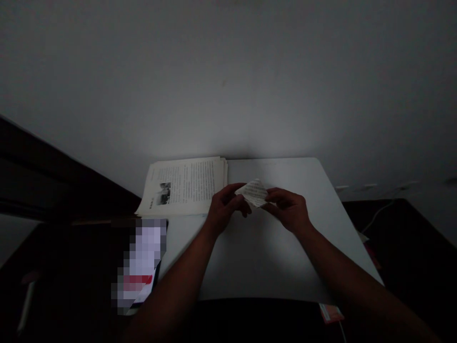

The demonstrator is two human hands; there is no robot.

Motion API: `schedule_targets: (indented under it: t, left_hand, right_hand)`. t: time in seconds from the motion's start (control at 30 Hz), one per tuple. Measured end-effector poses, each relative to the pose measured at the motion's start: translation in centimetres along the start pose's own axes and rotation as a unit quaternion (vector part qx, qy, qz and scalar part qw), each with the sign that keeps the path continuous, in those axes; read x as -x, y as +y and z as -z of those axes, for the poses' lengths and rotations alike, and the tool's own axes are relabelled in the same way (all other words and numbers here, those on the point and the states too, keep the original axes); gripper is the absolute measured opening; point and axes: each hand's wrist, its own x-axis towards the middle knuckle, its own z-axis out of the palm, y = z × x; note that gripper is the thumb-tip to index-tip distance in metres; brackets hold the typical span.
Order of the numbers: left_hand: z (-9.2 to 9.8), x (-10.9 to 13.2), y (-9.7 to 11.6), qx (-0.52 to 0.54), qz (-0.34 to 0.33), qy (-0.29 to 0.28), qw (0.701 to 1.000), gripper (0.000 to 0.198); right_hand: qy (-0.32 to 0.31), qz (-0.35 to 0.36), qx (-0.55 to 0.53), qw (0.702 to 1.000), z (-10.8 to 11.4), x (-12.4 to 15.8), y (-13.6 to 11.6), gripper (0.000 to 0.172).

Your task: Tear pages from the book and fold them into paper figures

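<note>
A small folded piece of printed paper (254, 192), roughly diamond-shaped, is held up above the white table. My left hand (227, 206) pinches its left corner between thumb and fingers. On the other side, my right hand (288, 207) grips the right edge, its thumb below and fingers above. Text lines show on the paper's face; its underside is hidden. Left of my hands lies a stack of printed sheets (189, 183), the top one bearing text and a dark picture.
The white table (293, 171) stands against a grey wall (228, 95). A device with a lit, pixelated screen (146, 252) sits at the table's left edge. A pink-and-white packet (332, 313) and a cable (378, 212) are low on the right. The room is dim.
</note>
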Motion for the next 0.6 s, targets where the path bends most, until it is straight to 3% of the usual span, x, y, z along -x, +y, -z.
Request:
schedule_targets:
  t: [0.27,0.43,0.6]
  left_hand:
    - [0.5,-0.1,0.1,0.001,0.065,-0.001,0.998,0.030]
    - [0.3,0.0,0.1,-0.070,0.121,-0.043,0.989,0.032]
    - [0.1,0.1,0.1,-0.092,0.137,-0.087,0.982,0.034]
  right_hand:
    - [-0.044,0.097,0.111,0.988,0.3,-0.2,-0.7,0.016]
    - [-0.064,0.132,0.138,0.980,0.4,-0.3,-0.9,0.022]
    - [-0.088,0.137,0.126,0.979,0.3,-0.5,-1.0,0.014]
